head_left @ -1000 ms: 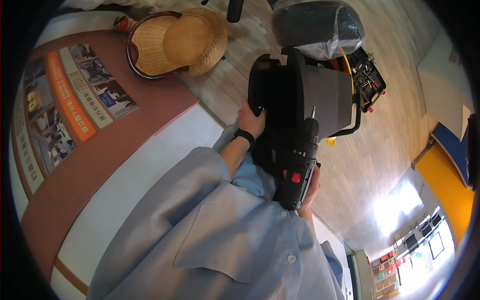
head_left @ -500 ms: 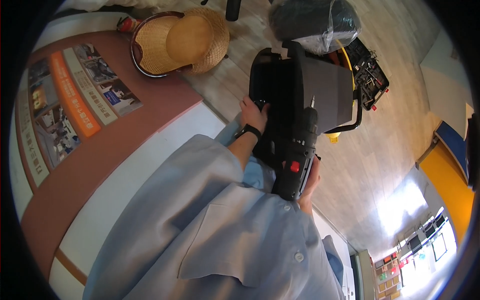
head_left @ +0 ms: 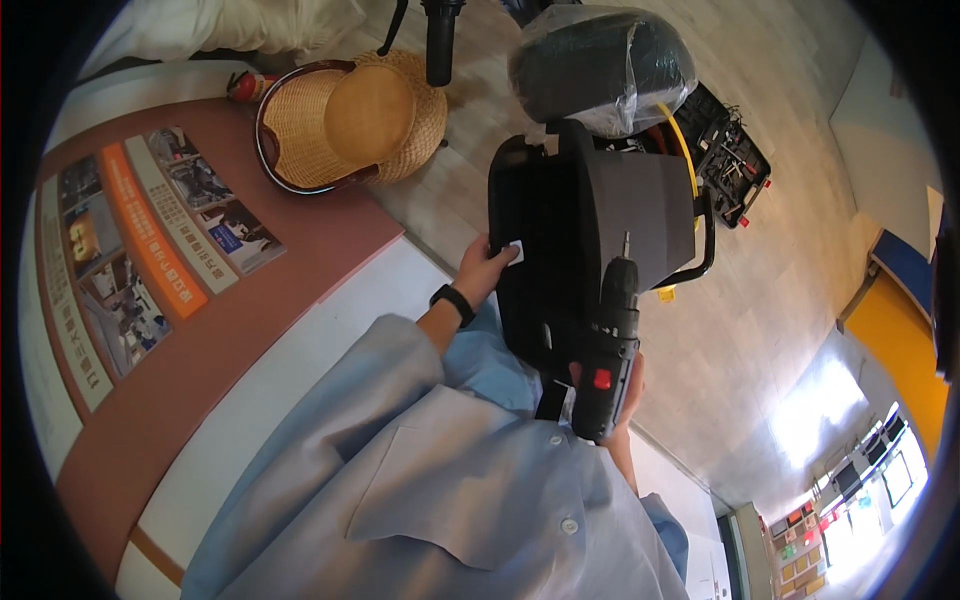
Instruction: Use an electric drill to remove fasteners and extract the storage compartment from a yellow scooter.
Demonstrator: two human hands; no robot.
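My right hand [head_left: 632, 392] is wrapped around a black cordless drill [head_left: 606, 375] with a red button, its bit pointing up and away from me. Much of that hand is hidden behind the drill. Past the drill stands an open black shell [head_left: 540, 215] with a grey side panel [head_left: 640, 210]. At the shell's left rim is my left hand [head_left: 480, 268], closed, with a dark band on the wrist. Its thumb presses a small white square [head_left: 515, 252] at that rim; whether the square is loose or stuck on cannot be told.
A plastic-wrapped dark bulky item [head_left: 600, 65] sits beyond the shell. An open tool case [head_left: 735, 160] lies on the floor to its right. Left are a woven chair [head_left: 350, 125], a fire extinguisher [head_left: 250, 87] and a reddish-brown panel with posters [head_left: 330, 235]. A black bar [head_left: 690, 270] juts right.
The view has shifted, so the surroundings sit lower. My left hand now shows its thumb on a white square at the rim. The drill stays in my right hand.
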